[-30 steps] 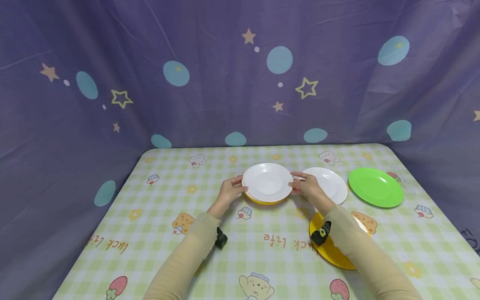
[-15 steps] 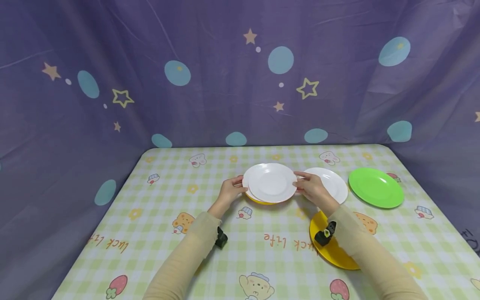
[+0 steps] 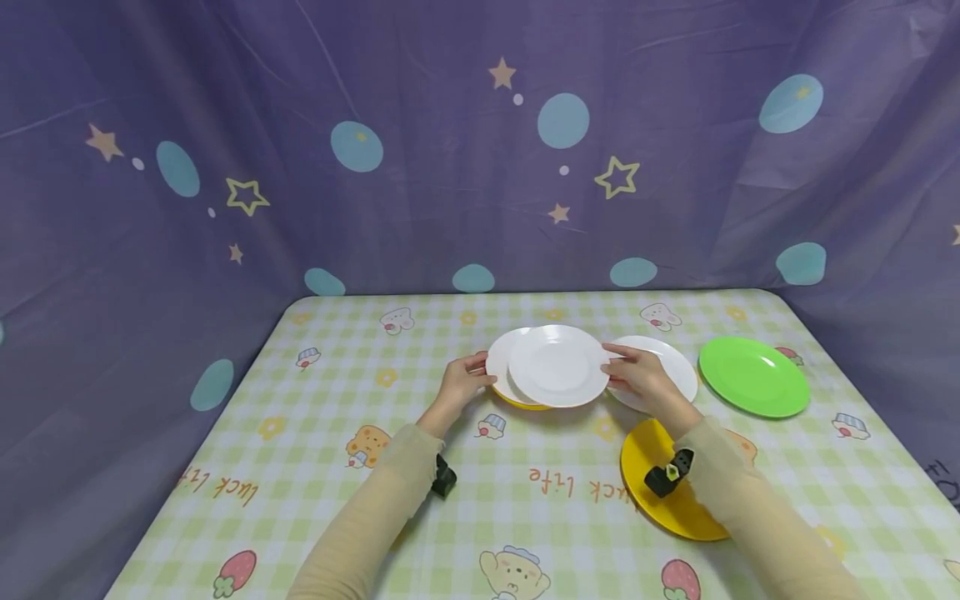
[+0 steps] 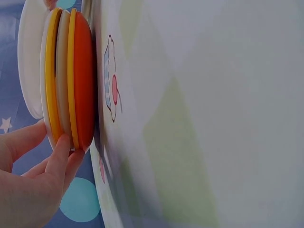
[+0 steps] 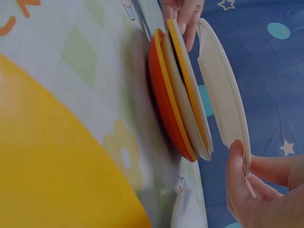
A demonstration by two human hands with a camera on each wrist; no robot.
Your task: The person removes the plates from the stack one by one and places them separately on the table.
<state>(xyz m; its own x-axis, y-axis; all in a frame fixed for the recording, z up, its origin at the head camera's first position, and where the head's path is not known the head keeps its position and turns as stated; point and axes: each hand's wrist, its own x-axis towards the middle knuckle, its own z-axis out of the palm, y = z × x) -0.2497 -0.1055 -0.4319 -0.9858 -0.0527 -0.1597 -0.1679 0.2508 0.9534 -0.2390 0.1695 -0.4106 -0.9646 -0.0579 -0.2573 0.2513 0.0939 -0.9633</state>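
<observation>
My right hand [image 3: 647, 382] pinches the right edge of a white plate [image 3: 561, 367], thumb on one face and fingers on the other in the right wrist view. That plate is raised off a stack of plates and overlaps it in the head view. At the stack's left edge, my left hand [image 3: 455, 390] grips the rims, thumb on the top side and fingertips along the lower edges. White, yellow and cream rims show in the stack, with an orange plate [image 4: 84, 80] at the bottom. Most of the stack's top white plate [image 3: 502, 362] is covered by the raised one.
Another white plate [image 3: 671, 367] lies behind my right hand. To its right is a green plate [image 3: 753, 375]. A yellow plate [image 3: 652, 492] lies partly under my right forearm. The checked tablecloth [image 3: 300, 533] covers the table, with a purple curtain [image 3: 450, 208] around it.
My right hand has moved right with the white plate, sliding it off-centre from the stack and uncovering more of the plate beneath. My left hand has stayed at the stack's left edge.
</observation>
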